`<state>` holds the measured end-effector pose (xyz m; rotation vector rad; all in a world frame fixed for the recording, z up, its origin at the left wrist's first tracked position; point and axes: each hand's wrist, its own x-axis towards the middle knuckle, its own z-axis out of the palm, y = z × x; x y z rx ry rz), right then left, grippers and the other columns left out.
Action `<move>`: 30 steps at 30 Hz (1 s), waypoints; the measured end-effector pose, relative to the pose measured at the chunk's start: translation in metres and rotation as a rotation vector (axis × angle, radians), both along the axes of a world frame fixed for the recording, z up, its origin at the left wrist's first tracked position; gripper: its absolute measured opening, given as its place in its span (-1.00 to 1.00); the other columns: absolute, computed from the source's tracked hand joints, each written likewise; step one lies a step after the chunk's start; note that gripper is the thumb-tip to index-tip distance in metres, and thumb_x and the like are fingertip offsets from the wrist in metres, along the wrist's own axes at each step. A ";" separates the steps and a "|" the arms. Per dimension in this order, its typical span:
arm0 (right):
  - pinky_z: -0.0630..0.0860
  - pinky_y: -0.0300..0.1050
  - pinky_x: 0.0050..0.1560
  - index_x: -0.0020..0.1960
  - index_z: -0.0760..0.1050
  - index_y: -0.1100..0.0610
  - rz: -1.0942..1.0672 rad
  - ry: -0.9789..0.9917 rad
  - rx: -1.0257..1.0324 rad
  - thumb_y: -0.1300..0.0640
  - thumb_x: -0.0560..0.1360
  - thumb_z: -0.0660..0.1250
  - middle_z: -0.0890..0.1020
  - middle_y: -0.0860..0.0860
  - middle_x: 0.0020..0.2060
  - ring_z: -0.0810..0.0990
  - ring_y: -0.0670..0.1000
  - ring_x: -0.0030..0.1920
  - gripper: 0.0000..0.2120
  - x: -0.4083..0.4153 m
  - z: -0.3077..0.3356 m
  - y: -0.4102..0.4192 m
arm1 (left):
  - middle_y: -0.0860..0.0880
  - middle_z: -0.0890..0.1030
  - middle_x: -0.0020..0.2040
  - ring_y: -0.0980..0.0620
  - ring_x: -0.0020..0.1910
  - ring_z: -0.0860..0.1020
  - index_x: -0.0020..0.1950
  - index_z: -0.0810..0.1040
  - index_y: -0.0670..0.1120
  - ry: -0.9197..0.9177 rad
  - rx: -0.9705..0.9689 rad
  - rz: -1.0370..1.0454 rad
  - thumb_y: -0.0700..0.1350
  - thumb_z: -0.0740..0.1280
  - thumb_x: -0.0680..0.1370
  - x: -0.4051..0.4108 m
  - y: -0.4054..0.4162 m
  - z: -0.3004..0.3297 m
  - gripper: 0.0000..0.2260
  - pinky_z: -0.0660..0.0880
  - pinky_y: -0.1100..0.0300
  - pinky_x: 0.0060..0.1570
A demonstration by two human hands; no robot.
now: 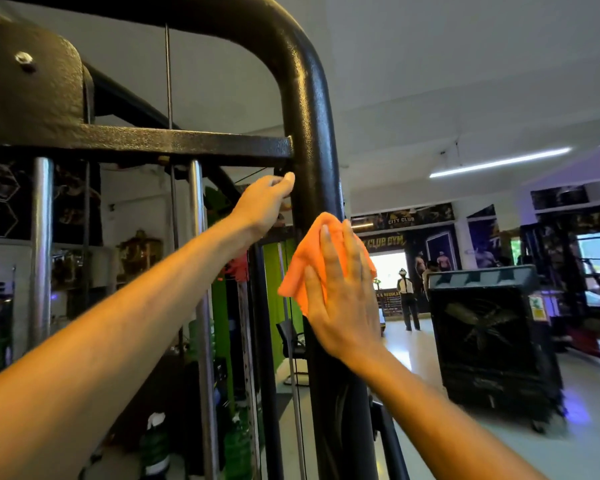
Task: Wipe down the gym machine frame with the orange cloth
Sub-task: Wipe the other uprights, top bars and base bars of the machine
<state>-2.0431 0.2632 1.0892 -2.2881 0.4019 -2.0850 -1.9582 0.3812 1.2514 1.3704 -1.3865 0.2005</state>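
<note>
Meanwhile the right hand (343, 299) is pressing the orange cloth (312, 258) flat-fingered against the frame's (312, 109) upright post; the left hand (267, 202) is gripping that post above. Soft, light cloth probably bunches, so palm pressure suits.

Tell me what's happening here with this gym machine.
A person is wiping the machine's black upright post. The right hand presses an orange cloth flat against the post with straight fingers. The left hand grips the post a little higher, just under the crossbar. Another person stands in the background.
</note>
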 end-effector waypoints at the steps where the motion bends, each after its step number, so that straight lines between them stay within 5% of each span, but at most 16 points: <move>1: 0.23 0.38 0.63 0.77 -0.14 -0.22 -0.003 -0.006 0.003 -0.20 0.78 0.09 -0.17 -0.12 0.76 -0.06 0.07 0.75 -0.35 0.000 0.012 -0.001 | -0.05 0.70 0.16 -0.03 0.14 0.66 0.24 0.63 -0.10 0.056 0.024 -0.073 0.14 0.12 0.79 -0.005 0.002 0.004 -0.59 0.52 -0.16 0.37; 4: 0.23 0.40 0.63 0.76 -0.07 -0.24 -0.059 -0.003 -0.046 -0.22 0.77 0.07 -0.11 -0.08 0.77 0.01 0.17 0.74 -0.38 0.001 0.074 -0.004 | -0.05 0.77 0.10 -0.04 0.14 0.69 0.15 0.69 -0.04 0.208 0.030 -0.186 0.20 0.06 0.79 -0.012 0.008 0.016 -0.52 0.54 -0.08 0.34; 7: 0.20 0.45 0.63 0.76 -0.06 -0.25 -0.156 0.032 -0.074 -0.27 0.76 0.04 -0.13 -0.07 0.77 -0.01 0.26 0.74 -0.39 0.002 0.108 -0.004 | -0.13 0.72 0.24 -0.11 0.28 0.64 0.14 0.66 -0.04 0.244 0.035 -0.175 0.29 0.03 0.76 -0.012 0.008 0.023 -0.46 0.51 -0.12 0.39; 12: 0.36 0.53 0.51 0.75 -0.10 -0.31 -0.136 0.080 -0.038 -0.27 0.77 0.10 -0.25 -0.15 0.75 -0.09 0.25 0.75 -0.37 -0.002 0.034 0.010 | -0.10 0.73 0.25 -0.10 0.31 0.66 0.36 0.65 -0.15 0.271 0.046 -0.196 0.40 -0.03 0.71 0.000 0.010 0.025 -0.26 0.55 -0.08 0.33; 17: 0.16 0.49 0.62 0.74 -0.12 -0.33 -0.156 0.090 -0.028 -0.30 0.76 0.05 -0.27 -0.15 0.75 -0.15 0.22 0.75 -0.38 -0.004 0.020 0.011 | -0.07 0.72 0.30 -0.08 0.36 0.63 0.36 0.65 -0.11 0.238 0.082 -0.253 0.44 -0.06 0.68 0.012 0.011 0.025 -0.23 0.42 -0.18 0.48; 22: 0.25 0.51 0.58 0.73 0.05 -0.31 -0.228 0.066 -0.072 -0.22 0.76 0.12 -0.15 -0.08 0.77 -0.06 0.34 0.72 -0.42 0.009 0.078 0.007 | -0.05 0.67 0.35 -0.03 0.34 0.63 0.42 0.58 -0.07 0.227 0.095 -0.313 0.42 -0.06 0.70 0.019 0.008 0.022 -0.29 0.53 -0.06 0.31; 26: 0.42 0.45 0.49 0.74 0.10 -0.27 -0.238 0.024 -0.083 -0.18 0.75 0.21 -0.14 -0.06 0.77 -0.02 0.31 0.71 -0.40 0.012 0.031 0.013 | -0.05 0.71 0.30 -0.07 0.33 0.64 0.33 0.64 -0.02 0.237 0.082 -0.383 0.39 -0.03 0.72 0.024 0.005 0.010 -0.35 0.52 -0.09 0.37; 30: 0.33 0.45 0.55 0.74 0.13 -0.25 -0.217 0.035 -0.034 -0.15 0.76 0.23 -0.15 -0.07 0.77 -0.07 0.25 0.74 -0.41 0.011 -0.028 0.017 | -0.06 0.70 0.32 -0.08 0.35 0.62 0.38 0.63 -0.01 0.212 0.102 -0.422 0.35 0.02 0.72 0.031 0.005 -0.001 -0.41 0.47 -0.11 0.39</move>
